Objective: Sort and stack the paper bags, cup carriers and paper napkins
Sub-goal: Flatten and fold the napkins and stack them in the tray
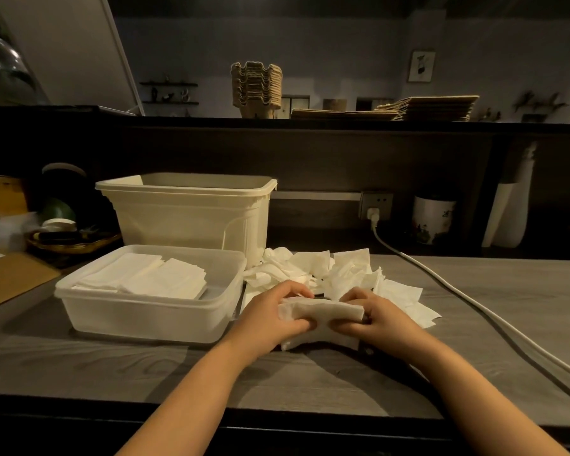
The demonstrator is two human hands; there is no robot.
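One white napkin bundle [323, 313], soft and folded, left hand [270, 314] and right hand [382, 318] gripping its ends

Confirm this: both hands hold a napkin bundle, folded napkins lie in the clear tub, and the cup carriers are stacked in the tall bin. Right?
One slip: in the head view the cup carriers stand stacked on the high ledge, not in the tall bin. The rest holds.

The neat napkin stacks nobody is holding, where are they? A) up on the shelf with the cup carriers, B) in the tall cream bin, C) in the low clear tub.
C: two flat stacks of folded napkins lie side by side inside the low clear tub.
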